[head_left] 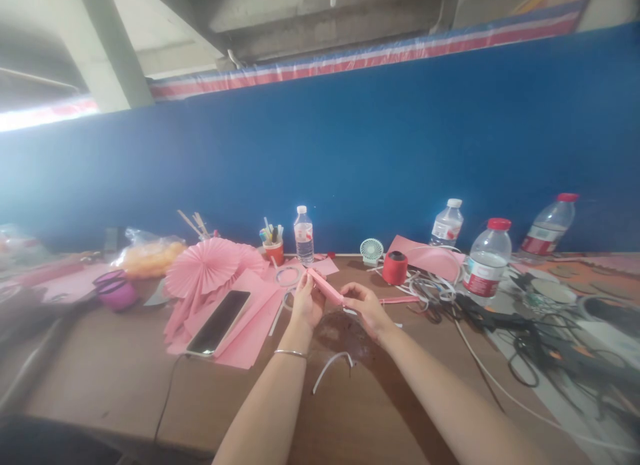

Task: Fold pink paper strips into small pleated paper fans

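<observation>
The left hand (306, 303) and the right hand (364, 306) are both closed around a folded pink paper strip (326, 286), held between them just above the brown surface (125, 378), the left pinching its upper end and the right gripping the lower. It looks like the pleats are being pressed together, as on the finished pink paper fan (204, 266) nearby. A next fold would call for a firm, even pinch. A phone (219, 322) lies on pink sheets to the left.
</observation>
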### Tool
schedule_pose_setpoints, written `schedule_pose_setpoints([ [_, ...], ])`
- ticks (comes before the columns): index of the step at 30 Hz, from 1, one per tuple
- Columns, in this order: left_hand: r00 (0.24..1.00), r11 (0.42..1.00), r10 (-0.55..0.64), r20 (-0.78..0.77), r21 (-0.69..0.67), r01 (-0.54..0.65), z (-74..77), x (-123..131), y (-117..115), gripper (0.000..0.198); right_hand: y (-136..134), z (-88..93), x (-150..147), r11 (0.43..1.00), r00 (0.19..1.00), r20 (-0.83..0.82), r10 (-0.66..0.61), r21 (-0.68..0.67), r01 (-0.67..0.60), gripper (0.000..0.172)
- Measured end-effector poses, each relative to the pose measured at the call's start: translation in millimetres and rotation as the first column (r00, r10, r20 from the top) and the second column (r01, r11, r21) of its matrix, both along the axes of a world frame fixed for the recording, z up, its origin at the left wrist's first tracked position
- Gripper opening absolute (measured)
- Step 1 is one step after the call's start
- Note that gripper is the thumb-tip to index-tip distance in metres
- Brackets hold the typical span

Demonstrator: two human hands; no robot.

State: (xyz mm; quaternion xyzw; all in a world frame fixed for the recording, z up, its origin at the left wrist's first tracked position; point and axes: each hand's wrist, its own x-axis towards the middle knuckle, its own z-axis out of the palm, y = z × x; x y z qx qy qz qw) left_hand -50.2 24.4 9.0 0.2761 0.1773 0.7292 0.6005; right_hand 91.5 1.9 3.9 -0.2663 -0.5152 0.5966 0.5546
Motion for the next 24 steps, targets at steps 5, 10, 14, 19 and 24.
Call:
schedule_pose_setpoints([
  [5, 0.999, 0.998, -0.038, -0.034, 0.048, 0.04, 2.8, 1, -4, 0.016, 1, -1.3, -1, 0.989, 0.994, -0.068, 0.083, -0.114, -0.091, 0.026],
  [10, 0.994, 0.993, -0.102, -0.035, 0.055, 0.104, 9.4, 5, -10, 0.017, 5, -7.1, -5, 0.977, 0.993, -0.068, 0.094, -0.185, -0.105, 0.034],
  [14, 0.991, 0.989, -0.131, 0.005, 0.067, 0.13, 9.8, 9, -12, 0.016, 6, -12.1, -11, 0.977, 0.996, -0.055, 0.066, -0.197, -0.075, 0.017],
  [19, 0.994, 0.997, -0.07, 0.086, 0.017, 0.069, 0.7, 6, -5, 0.011, 6, -14.1, -15, 0.986, 0.996, -0.085, -0.003, -0.166, -0.012, 0.013],
  [24, 0.989, 1.0, 0.015, 0.146, -0.029, -0.011, -4.8, -1, 3, 0.007, 4, -13.7, -11, 0.985, 0.989, -0.141, 0.041, -0.158, -0.063, 0.026],
])
